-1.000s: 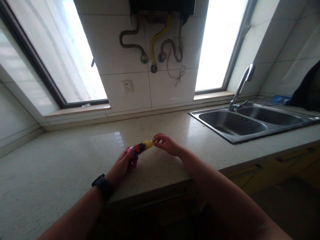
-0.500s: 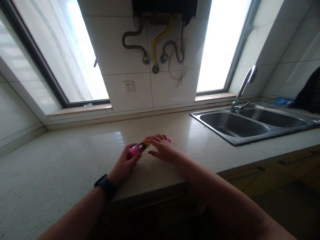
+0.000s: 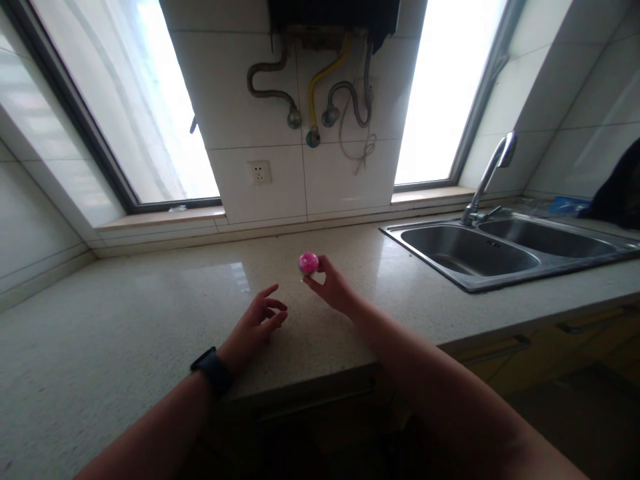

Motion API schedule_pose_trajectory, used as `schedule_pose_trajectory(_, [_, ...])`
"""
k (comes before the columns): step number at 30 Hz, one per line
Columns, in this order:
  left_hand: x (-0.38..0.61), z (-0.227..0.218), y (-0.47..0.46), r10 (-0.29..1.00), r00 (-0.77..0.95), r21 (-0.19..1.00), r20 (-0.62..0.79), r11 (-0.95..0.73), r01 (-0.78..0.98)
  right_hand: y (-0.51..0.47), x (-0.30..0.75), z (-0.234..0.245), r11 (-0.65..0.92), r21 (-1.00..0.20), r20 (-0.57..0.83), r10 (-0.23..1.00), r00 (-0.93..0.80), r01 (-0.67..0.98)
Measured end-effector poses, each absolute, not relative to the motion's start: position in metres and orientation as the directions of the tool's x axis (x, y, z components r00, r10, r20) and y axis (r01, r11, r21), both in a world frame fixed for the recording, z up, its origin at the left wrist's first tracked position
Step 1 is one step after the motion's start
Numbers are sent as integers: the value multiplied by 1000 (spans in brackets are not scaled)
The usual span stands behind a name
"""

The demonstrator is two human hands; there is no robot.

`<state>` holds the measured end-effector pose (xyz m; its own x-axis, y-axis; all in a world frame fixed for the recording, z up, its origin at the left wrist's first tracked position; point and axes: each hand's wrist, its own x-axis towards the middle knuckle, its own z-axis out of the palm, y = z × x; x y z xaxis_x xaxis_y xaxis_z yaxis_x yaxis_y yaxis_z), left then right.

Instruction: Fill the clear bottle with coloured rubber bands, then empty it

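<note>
My right hand (image 3: 331,283) is closed around a slim pink-ended container (image 3: 309,263) over the middle of the counter. Its round, shiny pink end faces me, and most of its body is hidden behind that end and my fingers. Whether its base touches the counter I cannot tell. Just left of it and nearer to me, my left hand (image 3: 257,325) is open with its fingers apart and loosely bent, holding nothing. That hand rests low over the speckled pale counter (image 3: 165,313).
A double steel sink (image 3: 463,283) with a chrome faucet (image 3: 487,177) is set into the counter at the right. On the tiled wall are a socket (image 3: 259,173) and bent pipes with valves (image 3: 313,137). Dark cloth (image 3: 620,187) lies at the far right.
The container was lying tilted between both hands. Now my left hand has let go, and my right hand has turned it so its pink end faces me.
</note>
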<state>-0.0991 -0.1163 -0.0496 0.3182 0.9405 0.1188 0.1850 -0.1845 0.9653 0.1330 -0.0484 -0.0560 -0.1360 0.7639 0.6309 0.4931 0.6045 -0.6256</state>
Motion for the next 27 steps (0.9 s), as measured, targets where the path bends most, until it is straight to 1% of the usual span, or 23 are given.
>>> schedule_pose_trajectory(2, [-98, -49, -116, 949, 298, 971, 100, -158, 179, -42, 137, -55, 584, -721, 608, 791, -64, 373])
schedule_pose_trajectory(4, [-96, -48, -115, 959, 269, 977, 86, -134, 167, -36, 140, -48, 609, -743, 637, 771, 14, 278])
schedule_pose_trajectory(5, [-96, -48, -115, 963, 256, 980, 82, -125, 157, -33, 140, -43, 618, -742, 647, 762, 35, 259])
schedule_pose_trajectory(7, [-96, -49, -114, 966, 245, 984, 79, -115, 135, -26, 141, -30, 604, -744, 634, 773, 18, 286])
schedule_pose_trajectory(9, [-96, -51, -113, 964, 255, 985, 76, -113, 132, -17, 142, -19, 526, -770, 556, 831, -23, 360])
schedule_pose_trajectory(10, [-97, -52, -113, 962, 262, 983, 76, -116, 139, -11, 142, -16, 513, -765, 543, 839, -38, 390])
schedule_pose_trajectory(13, [-99, -55, -111, 957, 281, 979, 72, -122, 164, 5, 143, -16, 566, -694, 616, 787, -39, 444])
schedule_pose_trajectory(15, [-99, -56, -109, 953, 296, 979, 66, -119, 164, 13, 144, -25, 567, -670, 626, 778, -46, 480])
schedule_pose_trajectory(18, [-99, -56, -109, 947, 317, 980, 52, -110, 168, 18, 143, -42, 575, -672, 668, 743, 46, 466])
schedule_pose_trajectory(23, [-98, -53, -111, 948, 317, 978, 38, -101, 185, 16, 140, -53, 600, -691, 664, 747, 26, 404])
schedule_pose_trajectory(27, [-99, -55, -111, 950, 313, 976, 14, -81, 200, 11, 141, -51, 565, -758, 610, 791, 47, 327])
